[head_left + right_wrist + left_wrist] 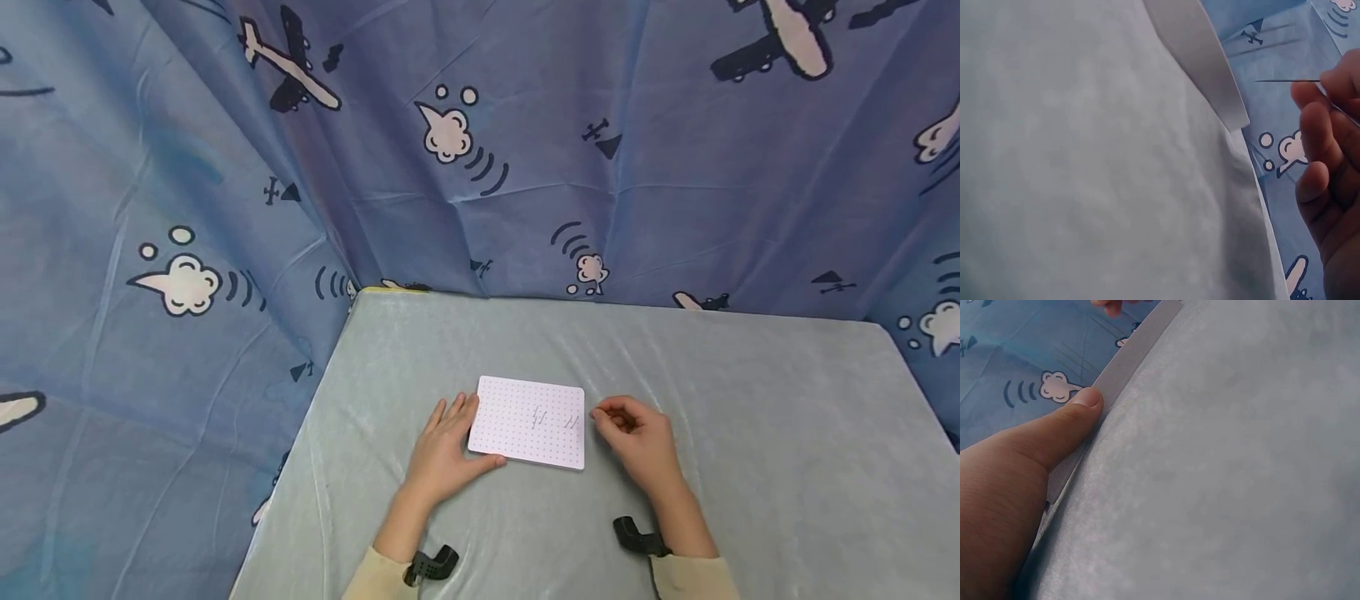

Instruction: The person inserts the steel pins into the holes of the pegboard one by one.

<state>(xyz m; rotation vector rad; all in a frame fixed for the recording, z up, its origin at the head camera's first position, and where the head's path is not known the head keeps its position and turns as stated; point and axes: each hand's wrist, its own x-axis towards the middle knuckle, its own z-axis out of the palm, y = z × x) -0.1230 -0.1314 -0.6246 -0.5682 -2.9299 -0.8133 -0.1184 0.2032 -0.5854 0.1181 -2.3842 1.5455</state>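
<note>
A white rectangular pad (504, 421) with a grid of small pink dots lies flat on the cloth-covered table. Several thin dark needle-like lines (572, 422) show on its right half; whether they stand up from it cannot be told. My left hand (442, 460) braces the pad's near left corner, its straight fingers by the left edge and its thumb (1088, 400) against the near edge. Just right of the pad, my right hand (639, 435) pinches a thin needle (1285, 80) between thumb and forefinger. The needle's point sticks out past the fingertips in the right wrist view.
Pale grey-green cloth (787, 433) covers the table. Behind it and at the sides hangs a blue curtain (525, 167) with airplane and cloud prints. Each wrist wears a black strap mount, one on the left (433, 565) and one on the right (637, 537).
</note>
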